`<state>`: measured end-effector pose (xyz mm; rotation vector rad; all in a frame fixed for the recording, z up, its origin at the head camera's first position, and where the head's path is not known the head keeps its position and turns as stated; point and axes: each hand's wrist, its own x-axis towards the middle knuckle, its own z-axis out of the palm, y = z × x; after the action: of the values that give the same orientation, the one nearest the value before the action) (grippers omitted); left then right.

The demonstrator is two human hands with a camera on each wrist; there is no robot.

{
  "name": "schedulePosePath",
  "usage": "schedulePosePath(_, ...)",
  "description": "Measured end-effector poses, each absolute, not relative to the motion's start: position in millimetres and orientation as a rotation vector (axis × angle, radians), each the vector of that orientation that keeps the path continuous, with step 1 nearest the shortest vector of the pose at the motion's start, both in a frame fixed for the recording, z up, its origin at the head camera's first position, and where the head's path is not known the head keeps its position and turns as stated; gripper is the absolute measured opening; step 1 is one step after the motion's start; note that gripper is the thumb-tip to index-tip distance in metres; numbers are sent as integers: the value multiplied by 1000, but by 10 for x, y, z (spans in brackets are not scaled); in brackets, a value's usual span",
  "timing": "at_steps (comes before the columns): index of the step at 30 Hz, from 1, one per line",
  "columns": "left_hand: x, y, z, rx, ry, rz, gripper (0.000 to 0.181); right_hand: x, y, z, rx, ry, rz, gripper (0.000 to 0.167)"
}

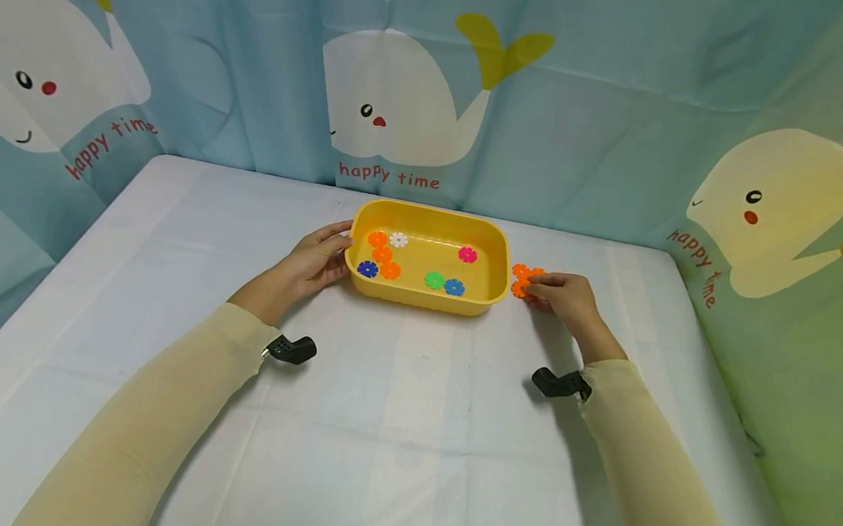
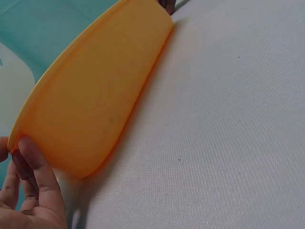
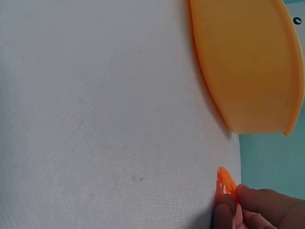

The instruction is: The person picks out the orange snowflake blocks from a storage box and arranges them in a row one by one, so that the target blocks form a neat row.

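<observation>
A yellow basin (image 1: 426,298) stands on the white-covered table, with small notched discs inside: orange (image 1: 382,254), white (image 1: 398,240), pink (image 1: 467,254), green (image 1: 434,280) and blue ones (image 1: 454,288). My left hand (image 1: 310,266) grips the basin's left rim, thumb and fingers on either side of the wall (image 2: 90,90). Just right of the basin, my right hand (image 1: 572,304) pinches a cluster of joined orange discs (image 1: 522,272); in the right wrist view the fingers hide part of the orange piece (image 3: 228,180).
Behind the table hangs a blue curtain (image 1: 597,145) printed with whales, and a green stretch of it (image 1: 818,373) runs along the right side. A black wrist device (image 1: 292,349) sits on the left wrist, another (image 1: 560,383) on the right.
</observation>
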<state>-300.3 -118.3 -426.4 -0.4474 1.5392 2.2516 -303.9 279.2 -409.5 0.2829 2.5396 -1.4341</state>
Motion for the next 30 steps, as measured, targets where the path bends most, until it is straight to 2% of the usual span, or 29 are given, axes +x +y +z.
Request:
schedulePosePath(15, -3013, -1181, -4274, -449, 1555, 2237, 49, -3061, 2793, -4078, 274, 2663, -1257, 37)
schedulePosePath(30, -2999, -1178, -4268, -436, 1570, 2233, 49, -3026, 2818, -4005, 224, 2649, -1284, 40)
